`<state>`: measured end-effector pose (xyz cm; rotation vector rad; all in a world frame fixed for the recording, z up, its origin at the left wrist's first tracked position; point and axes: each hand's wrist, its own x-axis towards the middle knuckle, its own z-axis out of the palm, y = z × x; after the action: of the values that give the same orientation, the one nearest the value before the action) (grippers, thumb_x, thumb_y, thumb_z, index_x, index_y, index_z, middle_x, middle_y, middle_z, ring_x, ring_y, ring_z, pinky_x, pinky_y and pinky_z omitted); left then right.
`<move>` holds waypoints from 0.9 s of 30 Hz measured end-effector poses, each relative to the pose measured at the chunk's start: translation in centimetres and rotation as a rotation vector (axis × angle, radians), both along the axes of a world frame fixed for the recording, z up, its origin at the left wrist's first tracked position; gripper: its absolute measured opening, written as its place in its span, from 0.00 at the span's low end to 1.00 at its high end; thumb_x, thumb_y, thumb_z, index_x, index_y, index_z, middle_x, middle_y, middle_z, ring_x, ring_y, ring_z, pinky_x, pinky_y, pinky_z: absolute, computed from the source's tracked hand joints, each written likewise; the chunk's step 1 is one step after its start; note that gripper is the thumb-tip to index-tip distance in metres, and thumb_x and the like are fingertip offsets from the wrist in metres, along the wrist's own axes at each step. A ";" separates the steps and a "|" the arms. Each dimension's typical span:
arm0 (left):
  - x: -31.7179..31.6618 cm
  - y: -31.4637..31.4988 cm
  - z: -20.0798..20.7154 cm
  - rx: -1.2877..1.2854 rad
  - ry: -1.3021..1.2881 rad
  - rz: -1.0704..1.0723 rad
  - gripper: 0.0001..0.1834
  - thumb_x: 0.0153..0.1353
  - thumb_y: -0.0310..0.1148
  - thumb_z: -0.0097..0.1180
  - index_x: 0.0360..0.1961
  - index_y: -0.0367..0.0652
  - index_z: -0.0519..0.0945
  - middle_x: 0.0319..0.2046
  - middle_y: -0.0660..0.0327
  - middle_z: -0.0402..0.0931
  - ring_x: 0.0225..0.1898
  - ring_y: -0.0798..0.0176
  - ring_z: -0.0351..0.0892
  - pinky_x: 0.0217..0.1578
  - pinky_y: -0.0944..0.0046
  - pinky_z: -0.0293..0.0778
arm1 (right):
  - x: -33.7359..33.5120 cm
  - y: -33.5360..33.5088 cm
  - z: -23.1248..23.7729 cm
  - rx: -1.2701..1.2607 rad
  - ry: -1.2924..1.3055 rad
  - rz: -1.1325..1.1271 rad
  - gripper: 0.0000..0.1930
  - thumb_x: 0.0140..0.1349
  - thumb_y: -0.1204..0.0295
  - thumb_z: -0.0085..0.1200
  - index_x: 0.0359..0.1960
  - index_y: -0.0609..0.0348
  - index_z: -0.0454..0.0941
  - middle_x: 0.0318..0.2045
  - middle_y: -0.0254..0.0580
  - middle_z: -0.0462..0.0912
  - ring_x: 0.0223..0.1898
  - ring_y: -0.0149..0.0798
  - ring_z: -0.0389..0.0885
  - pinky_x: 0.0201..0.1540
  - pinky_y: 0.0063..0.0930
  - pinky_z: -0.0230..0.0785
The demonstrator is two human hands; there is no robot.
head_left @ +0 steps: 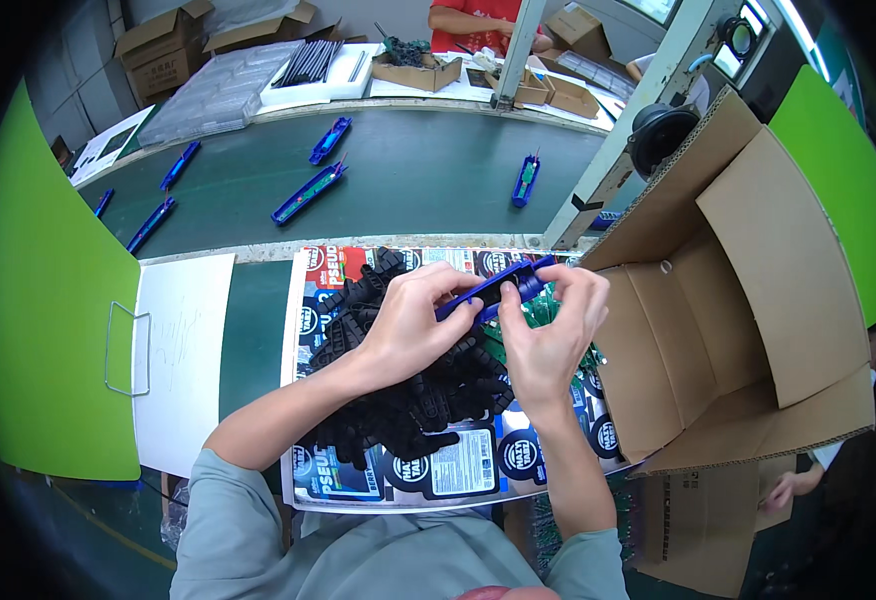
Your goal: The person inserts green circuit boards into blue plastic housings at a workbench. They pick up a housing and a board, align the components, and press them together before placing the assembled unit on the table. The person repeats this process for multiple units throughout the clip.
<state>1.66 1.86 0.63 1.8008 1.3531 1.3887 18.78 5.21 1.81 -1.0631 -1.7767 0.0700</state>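
Toward the printed surface's (pixel 463 462) far edge, a blue case (pixel 524 284) is held up between both hands, its long axis slanting near-left to far-right. The left hand (pixel 413 318) grips the near-left end, the right hand (pixel 550 335) the far-right; neither is nearer. Black parts (pixel 408 405) lie left, green boards (pixel 540 309) right. Logos and labels cover the surface; faint handwriting marks a white sheet (pixel 183 370) past its left edge.
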 end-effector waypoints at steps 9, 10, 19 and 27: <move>-0.1 -0.8 0.2 0.261 0.112 0.051 0.18 0.59 0.18 0.63 0.52 0.34 0.84 0.34 0.53 0.81 0.33 0.58 0.84 0.33 0.60 0.78 | 2.4 2.6 0.8 -0.392 0.203 0.436 0.30 0.56 0.72 0.73 0.59 0.65 0.73 0.42 0.39 0.79 0.41 0.33 0.77 0.44 0.31 0.72; -0.5 -1.1 0.5 0.190 0.132 0.032 0.19 0.62 0.18 0.61 0.55 0.34 0.83 0.36 0.55 0.80 0.33 0.64 0.83 0.32 0.64 0.78 | 2.8 2.9 0.7 -0.456 0.280 0.467 0.27 0.58 0.72 0.72 0.57 0.65 0.75 0.40 0.38 0.80 0.40 0.32 0.78 0.43 0.31 0.72; -3.6 -1.0 0.6 -0.221 -0.413 -0.008 0.19 0.71 0.23 0.56 0.62 0.33 0.79 0.45 0.59 0.79 0.35 0.71 0.83 0.33 0.71 0.80 | 5.7 4.4 -3.8 -0.160 -0.546 0.162 0.12 0.58 0.73 0.67 0.43 0.64 0.84 0.35 0.48 0.83 0.42 0.50 0.82 0.47 0.43 0.72; -3.4 -0.6 -0.5 -0.208 -0.398 -0.048 0.20 0.72 0.24 0.57 0.63 0.32 0.76 0.46 0.59 0.80 0.36 0.71 0.84 0.32 0.72 0.81 | 4.0 3.8 -4.1 -0.117 -0.707 0.094 0.03 0.61 0.76 0.58 0.36 0.58 0.80 0.34 0.47 0.80 0.42 0.49 0.80 0.47 0.43 0.66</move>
<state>-1.70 1.28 0.09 1.3283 1.1839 1.4282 22.82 8.98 -2.32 -1.1718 -2.4807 -0.1675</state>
